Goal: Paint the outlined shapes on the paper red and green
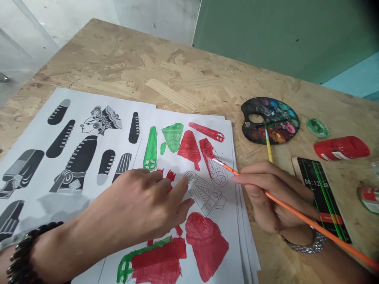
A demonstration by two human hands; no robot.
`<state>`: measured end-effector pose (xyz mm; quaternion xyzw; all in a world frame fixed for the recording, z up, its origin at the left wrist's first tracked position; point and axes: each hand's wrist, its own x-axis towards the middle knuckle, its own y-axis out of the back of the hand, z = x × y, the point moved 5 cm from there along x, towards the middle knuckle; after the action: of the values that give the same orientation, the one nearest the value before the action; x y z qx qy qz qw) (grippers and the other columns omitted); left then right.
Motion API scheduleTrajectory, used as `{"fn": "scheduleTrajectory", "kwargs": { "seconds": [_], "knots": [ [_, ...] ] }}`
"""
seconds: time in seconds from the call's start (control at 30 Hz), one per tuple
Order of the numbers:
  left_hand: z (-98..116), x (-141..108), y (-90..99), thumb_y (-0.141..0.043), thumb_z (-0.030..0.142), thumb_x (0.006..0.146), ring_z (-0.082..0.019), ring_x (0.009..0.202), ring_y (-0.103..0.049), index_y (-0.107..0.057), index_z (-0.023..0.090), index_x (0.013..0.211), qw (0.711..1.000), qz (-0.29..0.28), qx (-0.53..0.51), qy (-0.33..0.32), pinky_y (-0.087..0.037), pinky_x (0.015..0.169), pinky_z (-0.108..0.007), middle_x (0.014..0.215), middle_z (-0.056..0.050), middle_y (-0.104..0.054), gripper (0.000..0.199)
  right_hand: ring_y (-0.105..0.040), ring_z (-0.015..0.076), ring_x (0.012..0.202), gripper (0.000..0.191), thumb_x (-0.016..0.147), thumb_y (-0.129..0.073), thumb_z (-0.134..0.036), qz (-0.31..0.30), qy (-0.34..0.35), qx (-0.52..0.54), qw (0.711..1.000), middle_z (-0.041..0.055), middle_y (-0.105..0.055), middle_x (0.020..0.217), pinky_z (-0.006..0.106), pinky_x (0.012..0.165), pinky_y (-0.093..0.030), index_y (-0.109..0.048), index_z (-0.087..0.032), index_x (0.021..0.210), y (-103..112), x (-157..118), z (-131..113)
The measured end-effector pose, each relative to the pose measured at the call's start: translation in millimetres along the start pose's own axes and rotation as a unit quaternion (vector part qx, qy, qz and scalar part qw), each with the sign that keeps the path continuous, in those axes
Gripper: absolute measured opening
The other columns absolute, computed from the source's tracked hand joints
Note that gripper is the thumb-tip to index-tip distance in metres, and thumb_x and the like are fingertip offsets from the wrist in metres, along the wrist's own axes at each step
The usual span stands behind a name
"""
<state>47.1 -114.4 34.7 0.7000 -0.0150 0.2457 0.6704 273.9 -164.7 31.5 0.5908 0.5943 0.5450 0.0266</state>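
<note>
My right hand (275,193) is shut on an orange-handled paintbrush (310,223), its bristles touching a red-painted shape (205,152) on a white paper sheet (235,244). Green and red painted shapes fill much of that sheet. My left hand (145,201) rests on the sheet with fingers apart and holds nothing. Its fingertips lie beside an unpainted outline drawing (204,193). Another sheet (74,165), printed with black and grey shapes and a headdressed profile, lies under my left wrist.
An oriented strand board table (148,75) holds a paint-smeared palette (271,120) with a yellow-handled brush (268,146) on it. To the right lie a phone showing a timer (322,197), a red paint tube (342,148), a green paint blob or tube (317,127), and a red-and-white tube (369,199).
</note>
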Motion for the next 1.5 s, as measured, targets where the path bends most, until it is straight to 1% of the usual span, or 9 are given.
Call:
{"fn": "scheduleTrajectory", "kwargs": {
  "seconds": [0.23,0.5,0.73,0.83,1.0,1.13,1.3,1.4,1.5],
  "knots": [
    [-0.6,-0.7,0.4,-0.052,0.021,0.112,-0.015,0.042,-0.05,-0.069,0.013,0.113,1.0,-0.009,0.001,0.004,-0.029,0.046,-0.034,0.057,0.005,-0.057,0.019,-0.066,0.02,0.065,0.026,0.096,-0.058,-0.007,-0.005,0.001,0.001,1.0,0.0035,-0.071,0.078,0.036,0.048,-0.052,-0.075,-0.025,0.105,-0.7,1.6,-2.1],
    [0.4,-0.4,1.9,-0.052,0.022,0.113,-0.014,0.044,-0.052,-0.068,0.013,0.112,1.0,0.0,0.002,0.002,-0.03,0.046,-0.033,0.058,0.005,-0.057,0.019,-0.068,0.0219,0.066,0.029,0.099,-0.062,-0.013,0.008,-0.021,0.014,1.0,0.0057,-0.076,0.085,0.037,0.047,-0.052,-0.082,-0.031,0.111,0.4,1.4,0.0],
    [-0.5,0.0,0.4,-0.049,0.021,0.114,-0.015,0.043,-0.054,-0.068,0.013,0.111,1.0,-0.003,0.004,0.006,-0.03,0.044,-0.034,0.058,0.005,-0.058,0.021,-0.066,0.0209,0.061,0.027,0.095,-0.06,-0.008,-0.001,-0.005,0.013,1.0,0.0046,-0.074,0.077,0.035,0.046,-0.052,-0.077,-0.026,0.106,0.0,0.7,-1.7],
    [-1.3,-0.4,-0.5,-0.049,0.02,0.113,-0.015,0.044,-0.056,-0.068,0.014,0.112,1.0,-0.008,0.006,0.005,-0.03,0.044,-0.034,0.058,0.006,-0.058,0.02,-0.067,0.0212,0.061,0.029,0.095,-0.058,-0.007,0.009,-0.03,0.026,0.999,0.0061,-0.075,0.082,0.037,0.047,-0.053,-0.076,-0.026,0.109,2.0,-4.5,-0.5],
    [-1.7,-2.9,0.6,-0.047,0.024,0.115,-0.015,0.043,-0.053,-0.068,0.014,0.114,1.0,-0.017,0.007,0.006,-0.03,0.045,-0.034,0.056,0.006,-0.054,0.023,-0.069,0.0213,0.068,0.031,0.098,-0.053,-0.006,-0.021,-0.069,0.028,0.997,0.007,-0.072,0.085,0.036,0.051,-0.052,-0.073,-0.027,0.109,-1.9,0.5,-2.6],
    [-1.8,-3.1,0.2,-0.049,0.025,0.115,-0.014,0.044,-0.053,-0.068,0.014,0.116,1.0,-0.018,0.004,0.008,-0.03,0.045,-0.033,0.057,0.006,-0.055,0.022,-0.068,0.0214,0.069,0.028,0.102,-0.051,-0.011,0.01,-0.107,0.073,0.992,0.0059,-0.069,0.08,0.038,0.053,-0.051,-0.073,-0.028,0.103,-1.6,1.6,1.1],
    [-2.1,-2.2,-4.2,-0.047,0.027,0.116,-0.016,0.045,-0.056,-0.069,0.014,0.118,1.0,-0.012,0.005,0.004,-0.031,0.044,-0.034,0.057,0.007,-0.054,0.026,-0.064,0.0236,0.069,0.023,0.106,-0.058,-0.033,0.086,-0.186,0.127,0.971,0.0049,-0.068,0.08,0.044,0.054,-0.048,-0.079,-0.032,0.096,-2.2,-11.5,19.7],
    [-2.5,-2.7,-4.8,-0.046,0.026,0.117,-0.017,0.044,-0.057,-0.071,0.013,0.118,1.0,-0.004,0.005,0.001,-0.033,0.043,-0.036,0.058,0.007,-0.054,0.028,-0.063,0.0238,0.07,0.023,0.105,-0.06,-0.033,0.096,-0.198,0.158,0.963,0.0048,-0.068,0.08,0.047,0.058,-0.051,-0.081,-0.031,0.094,-4.9,-13.6,25.5],
    [-2.8,-3.4,-4.2,-0.047,0.026,0.116,-0.018,0.043,-0.057,-0.074,0.013,0.116,1.0,-0.003,0.0,0.004,-0.034,0.041,-0.037,0.057,0.006,-0.054,0.03,-0.06,0.0225,0.067,0.025,0.105,-0.06,-0.031,0.088,-0.202,0.175,0.959,0.0046,-0.066,0.076,0.045,0.054,-0.049,-0.08,-0.03,0.091,-6.3,-10.6,25.7]
  ]
}}
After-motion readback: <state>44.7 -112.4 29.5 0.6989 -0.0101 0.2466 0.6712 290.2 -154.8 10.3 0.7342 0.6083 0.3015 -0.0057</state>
